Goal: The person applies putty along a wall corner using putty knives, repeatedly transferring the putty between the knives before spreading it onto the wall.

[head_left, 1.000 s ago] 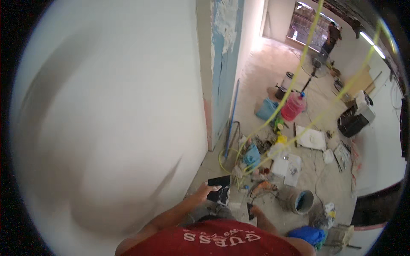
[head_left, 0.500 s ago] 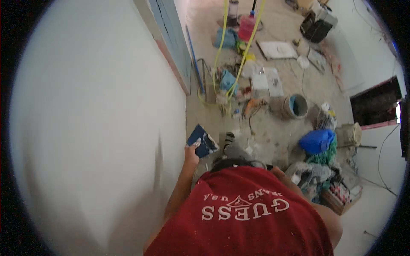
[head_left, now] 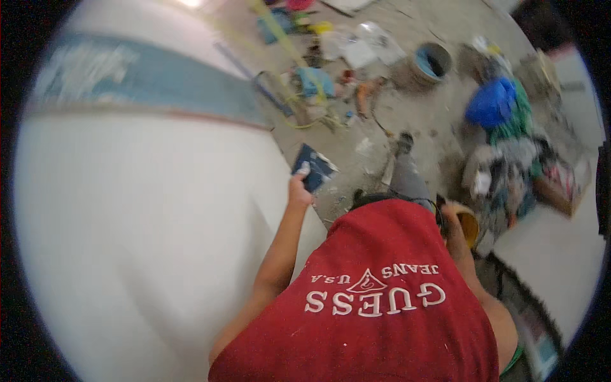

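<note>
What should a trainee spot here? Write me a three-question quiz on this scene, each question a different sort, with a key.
1. What does the person's left hand hold?

2. True or false: in the picture, the bright blue plastic bundle lies to the left of the round grey bucket with a blue inside.

3. What colour is the person's printed cloth shirt?
A) green
B) red
C) white

Key:
1. A dark blue, flat plate smeared with white.
2. False; it lies to the right.
3. B.
</note>
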A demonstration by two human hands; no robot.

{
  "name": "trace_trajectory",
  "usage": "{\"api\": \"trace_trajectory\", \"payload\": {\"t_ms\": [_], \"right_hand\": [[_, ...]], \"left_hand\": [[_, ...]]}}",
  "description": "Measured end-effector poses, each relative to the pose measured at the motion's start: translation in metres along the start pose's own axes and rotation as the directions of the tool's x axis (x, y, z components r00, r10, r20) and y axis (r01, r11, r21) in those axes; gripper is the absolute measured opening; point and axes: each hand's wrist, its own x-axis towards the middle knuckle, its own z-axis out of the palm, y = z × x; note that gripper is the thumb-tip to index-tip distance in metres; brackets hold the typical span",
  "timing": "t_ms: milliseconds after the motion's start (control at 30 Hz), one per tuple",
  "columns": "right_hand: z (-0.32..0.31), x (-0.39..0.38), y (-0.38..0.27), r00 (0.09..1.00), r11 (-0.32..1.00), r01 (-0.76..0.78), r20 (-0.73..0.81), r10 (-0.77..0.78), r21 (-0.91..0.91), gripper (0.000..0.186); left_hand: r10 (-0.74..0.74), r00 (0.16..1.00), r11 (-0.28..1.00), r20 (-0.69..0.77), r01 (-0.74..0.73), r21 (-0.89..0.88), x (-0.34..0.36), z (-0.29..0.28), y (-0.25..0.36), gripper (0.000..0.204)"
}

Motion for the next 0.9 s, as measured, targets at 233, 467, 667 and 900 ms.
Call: {"api": "trace_trajectory", "payload": {"t_ms": [233, 467, 667, 900], "right_hand": [[-0.023, 0.042, -0.004, 0.982, 0.981, -0.182, -0.040, 0.185, 0.073, 0.038], [-0.106, 0.096, -0.037, 0.932, 0.925, -0.345, 0.061, 0.358, -0.158, 0.048], [-0.274, 0.309, -0.156, 0.978, 0.988, -0.033, -0.211, 0.001, -0.148, 0.057], [-0.372, 0.418, -0.338, 0.925, 0.945, 0.238, -0.348, -0.151, 0.224, 0.057]], "left_hand": [[-0.034, 0.999, 0.999, -0.026, 0.033, -0.037, 0.139, 0.116, 0.026, 0.036], [-0.125, 0.973, 0.992, -0.194, 0.117, -0.051, 0.251, 0.223, 0.001, 0.040], [-0.117, 0.993, 0.910, -0.004, 0.109, 0.401, 0.363, 0.356, -0.024, 0.029], [-0.164, 0.986, 0.726, -0.005, 0.124, 0.676, 0.472, 0.461, -0.056, 0.016]]}}
